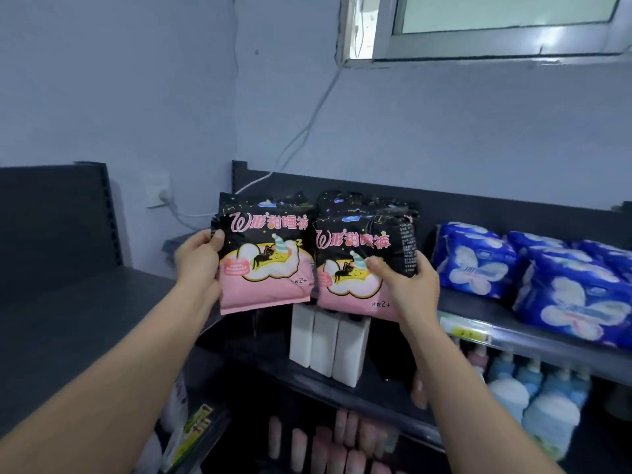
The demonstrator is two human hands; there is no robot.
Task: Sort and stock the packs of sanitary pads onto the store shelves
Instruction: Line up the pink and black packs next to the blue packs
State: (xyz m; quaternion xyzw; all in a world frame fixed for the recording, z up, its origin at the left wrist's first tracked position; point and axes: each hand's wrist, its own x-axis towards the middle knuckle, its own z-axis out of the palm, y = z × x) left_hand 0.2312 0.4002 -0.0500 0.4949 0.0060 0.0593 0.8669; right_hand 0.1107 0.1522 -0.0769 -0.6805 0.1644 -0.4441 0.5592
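Two black-and-pink packs with a sleeping cat on a cloud are held up side by side at the left end of the top shelf (485, 311). My left hand (198, 260) grips the left pack (270, 258) by its left edge. My right hand (408, 282) grips the right pack (355, 268) at its right side, thumb on the front. More black packs (362, 201) of the same kind stand behind the two. Blue packs with a white butterfly print (478, 261) lie on the same shelf to the right.
White boxes (328, 340) stand on the shelf below the packs. Light blue pump bottles (533, 395) fill the lower right shelf, pink bottles (328, 443) the bottom one. A dark shelf unit (68, 302) sits left. A window (496, 25) and a cable (307, 124) are on the wall.
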